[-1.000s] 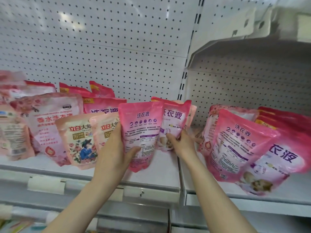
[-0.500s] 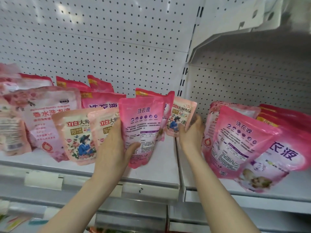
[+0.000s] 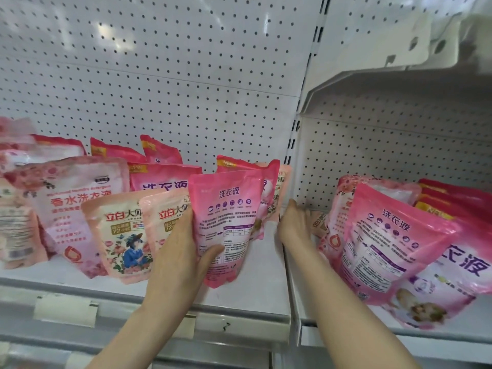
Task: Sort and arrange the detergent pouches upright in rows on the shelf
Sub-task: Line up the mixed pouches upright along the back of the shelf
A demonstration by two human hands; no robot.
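My left hand (image 3: 183,249) grips a pink detergent pouch (image 3: 226,222) by its left edge. It holds the pouch upright, printed back towards me, just above the left shelf (image 3: 253,288). Behind it stand another pink pouch (image 3: 269,182) and a small peach pouch (image 3: 283,179). My right hand (image 3: 295,225) is blurred, with its back towards me. Its fingers reach up beside the right edge of those rear pouches, and I see nothing gripped in it. Two peach pouches (image 3: 119,235) stand to the left of my left hand.
Large pink pouches (image 3: 394,235) lean forward on the right shelf bay (image 3: 346,318), and a peach pouch (image 3: 319,222) lies behind them. A slotted upright post (image 3: 292,145) divides the bays. An upper shelf (image 3: 372,83) overhangs the right. More pouches (image 3: 74,198) crowd the far left.
My right hand let go of the small peach pouch, which now stands behind the pink pouches, and dropped lower. My left hand still holds the pink pouch in the same spot.
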